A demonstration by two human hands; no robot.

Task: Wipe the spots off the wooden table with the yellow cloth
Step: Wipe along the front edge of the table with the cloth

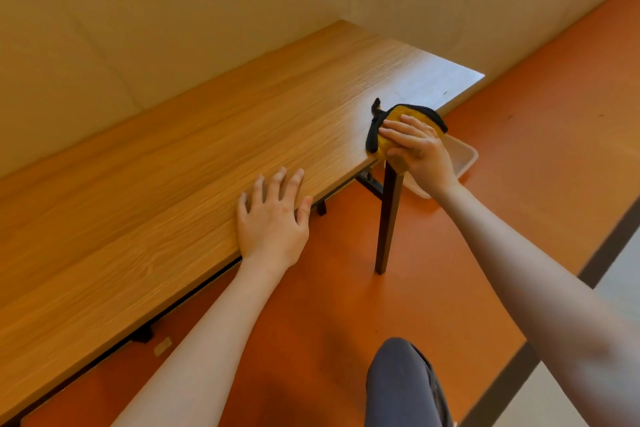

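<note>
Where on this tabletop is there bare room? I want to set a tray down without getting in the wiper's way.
The long stretch of wooden table between the wall and the left hand lies bare, as does the sunlit far corner. It is crowded at the near edge, where the right hand presses the yellow cloth.

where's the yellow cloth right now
In the head view the yellow cloth lies right of centre on the front edge of the wooden table, near its right end, under the right hand, above the dark table leg.
</note>
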